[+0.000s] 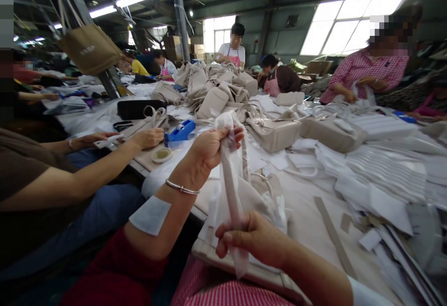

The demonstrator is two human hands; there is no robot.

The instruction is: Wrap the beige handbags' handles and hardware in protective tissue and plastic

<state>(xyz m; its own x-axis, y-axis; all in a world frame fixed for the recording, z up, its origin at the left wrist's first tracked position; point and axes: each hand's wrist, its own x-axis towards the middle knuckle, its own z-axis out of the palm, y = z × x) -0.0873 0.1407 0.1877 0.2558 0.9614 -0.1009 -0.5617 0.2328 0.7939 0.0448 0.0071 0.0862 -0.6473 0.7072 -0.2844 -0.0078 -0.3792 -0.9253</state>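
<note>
Fingers (239, 132) close-curled around strap (230, 185), apparently plastic-wrapped.

Single head view, looking forward and down over the worktable (302, 238).
I'm at the wearer's head height: left hand (211, 150) and right hand (256, 238) close, near centre; striped apron (237, 295) at the near edge. Wide reach, from hanging bag (91, 47) on the left to checked shirt (368, 71) on the right; far windows (352, 24) up top.
</note>
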